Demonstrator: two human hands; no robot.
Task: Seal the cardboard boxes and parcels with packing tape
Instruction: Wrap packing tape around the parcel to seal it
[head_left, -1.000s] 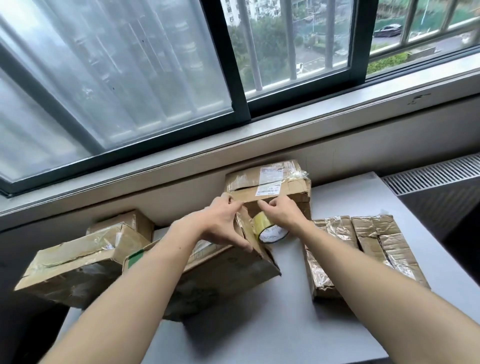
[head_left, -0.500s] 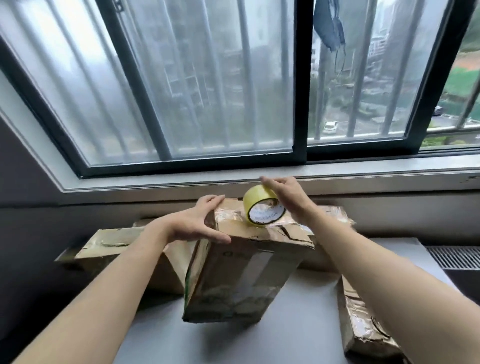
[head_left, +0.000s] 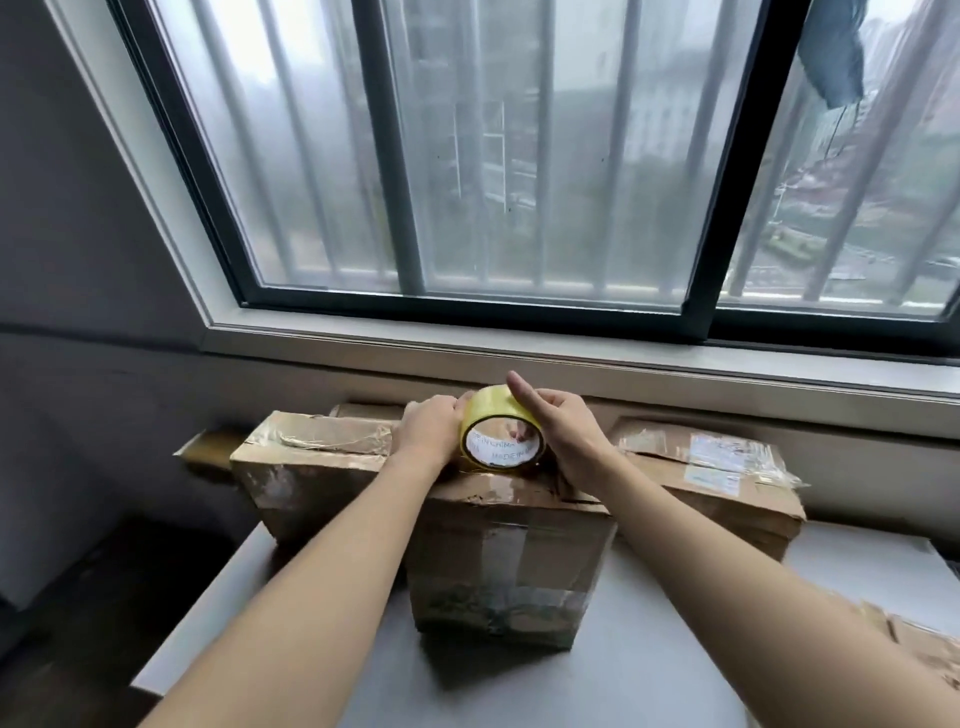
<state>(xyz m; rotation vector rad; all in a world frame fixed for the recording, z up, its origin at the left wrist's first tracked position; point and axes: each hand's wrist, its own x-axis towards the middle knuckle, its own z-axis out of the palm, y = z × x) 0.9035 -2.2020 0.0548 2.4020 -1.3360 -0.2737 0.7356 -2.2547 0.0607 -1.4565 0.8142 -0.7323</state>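
The tape roll stands on edge on the top face of the centre box, which stands upright on the counter. The right hand holds the roll, forefinger laid straight over its outer face and another digit showing inside the core. The left hand is curled against the roll's left side, fingertips on the tape; whether the free end is pinched cannot be told. Step judged in hand: starting a strip along the top seam. Recommended: lift the end cleanly, anchor it past the far edge and press it flat, then draw the roll along the seam under even tension, as the top already carries glossy old tape. The box stands tall and should be steadied. A left box and a right box lie just beside it.
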